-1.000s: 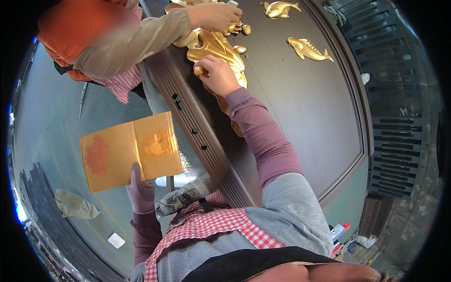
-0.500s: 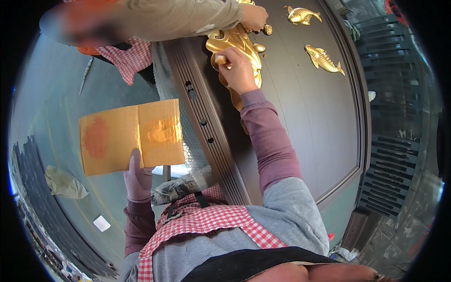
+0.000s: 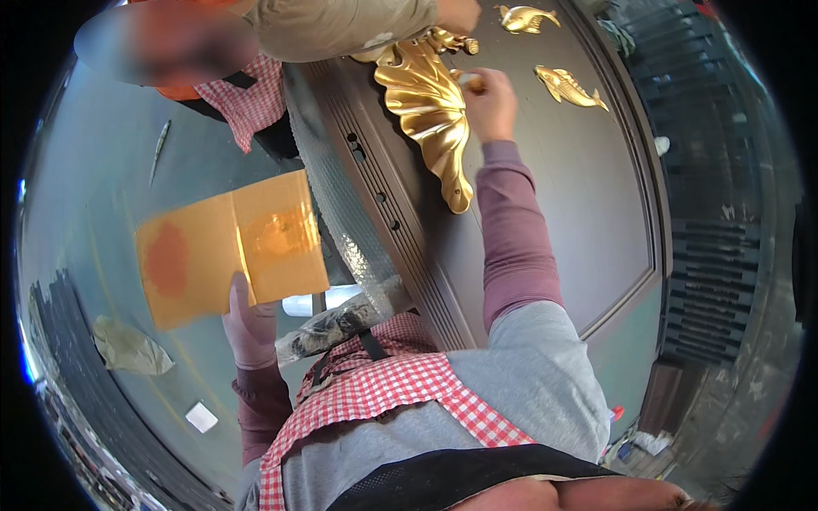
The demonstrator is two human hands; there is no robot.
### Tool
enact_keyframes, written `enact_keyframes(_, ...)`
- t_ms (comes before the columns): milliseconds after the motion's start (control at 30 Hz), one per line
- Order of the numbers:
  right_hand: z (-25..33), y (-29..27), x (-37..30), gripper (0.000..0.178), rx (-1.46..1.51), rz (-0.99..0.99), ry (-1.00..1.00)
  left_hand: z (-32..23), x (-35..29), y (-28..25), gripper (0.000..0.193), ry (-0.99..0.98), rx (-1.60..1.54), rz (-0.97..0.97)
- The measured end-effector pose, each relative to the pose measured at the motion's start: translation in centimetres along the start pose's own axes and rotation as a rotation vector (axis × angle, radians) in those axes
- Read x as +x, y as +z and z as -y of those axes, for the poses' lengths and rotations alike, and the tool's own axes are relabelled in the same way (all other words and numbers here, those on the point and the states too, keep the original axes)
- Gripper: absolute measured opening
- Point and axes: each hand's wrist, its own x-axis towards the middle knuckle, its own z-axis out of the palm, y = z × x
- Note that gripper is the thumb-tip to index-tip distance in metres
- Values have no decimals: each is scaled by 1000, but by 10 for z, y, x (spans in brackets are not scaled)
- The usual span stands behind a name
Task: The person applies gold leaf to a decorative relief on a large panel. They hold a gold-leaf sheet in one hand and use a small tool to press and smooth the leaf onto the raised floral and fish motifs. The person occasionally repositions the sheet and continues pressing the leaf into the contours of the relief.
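Note:
My left hand, in a pale glove, grips the lower edge of a folded piece of cardboard, its thumb on top. An orange-red smear and a shiny gold smear mark the cardboard's two halves. My right hand is closed at the right edge of a gold lotus-leaf-shaped relief. A small pale and gold-stained thing shows at its fingertips; I cannot make out its kind. The relief sits on a large dark brown panel, with two gold fish to the right.
Across the panel, another person's sleeved arm reaches over the relief's top, the hand partly cut off. Bubble wrap lies along the panel's left edge. A plastic-wrapped bundle is near my waist. Crumpled paper lies on the green floor.
My right hand has moved from the relief's left part across to its right edge, uncovering the leaf. The cardboard has tilted and shifted slightly left. The other person's hand has moved up slightly.

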Motion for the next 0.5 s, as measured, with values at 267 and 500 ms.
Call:
enact_keyframes(267,65,-157,-149,27,1079,-292,710,-8,-34,-66,48,-406,-1081,-53)
enact_keyframes(500,186,-169,-295,22,1164,-82,1030,12,-73,-95,48,140,-20,20)
